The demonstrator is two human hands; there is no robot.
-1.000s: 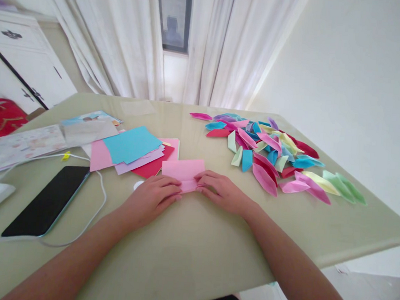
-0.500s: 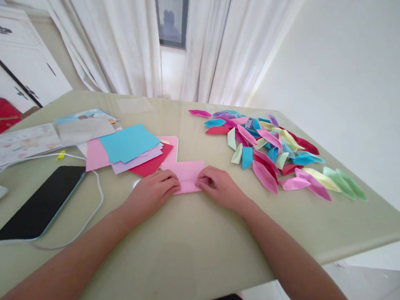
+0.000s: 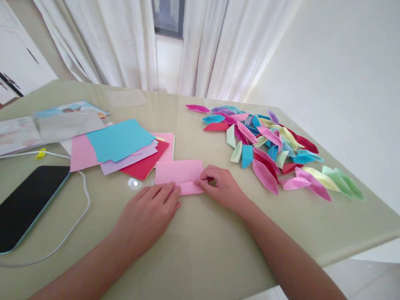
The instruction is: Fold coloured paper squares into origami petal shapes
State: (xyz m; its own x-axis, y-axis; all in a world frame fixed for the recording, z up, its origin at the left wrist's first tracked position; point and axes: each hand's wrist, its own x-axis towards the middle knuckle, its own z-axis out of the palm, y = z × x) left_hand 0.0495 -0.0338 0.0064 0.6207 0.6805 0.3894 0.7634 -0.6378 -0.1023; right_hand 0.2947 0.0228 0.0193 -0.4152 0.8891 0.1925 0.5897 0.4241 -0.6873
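Note:
A folded pink paper (image 3: 179,172) lies on the pale green table (image 3: 191,255) in front of me. My left hand (image 3: 148,213) rests flat beside it, fingers stretched out, their tips at the paper's near left edge. My right hand (image 3: 222,188) has its fingers curled and pinches the paper's right edge. Behind the paper sits a stack of coloured sheets (image 3: 120,146) with a blue sheet on top. To the right lies a pile of folded paper boats (image 3: 272,149) in several colours.
A dark tablet (image 3: 15,209) with a white cable (image 3: 76,223) lies at the left. Printed papers (image 3: 31,130) sit at the far left. White curtains (image 3: 201,39) hang behind the table. The table's right edge drops to the floor.
My left hand slid back toward me off the pink paper and flattened out. My right hand stays pinched on the paper's right edge. The view shifted a little to the right.

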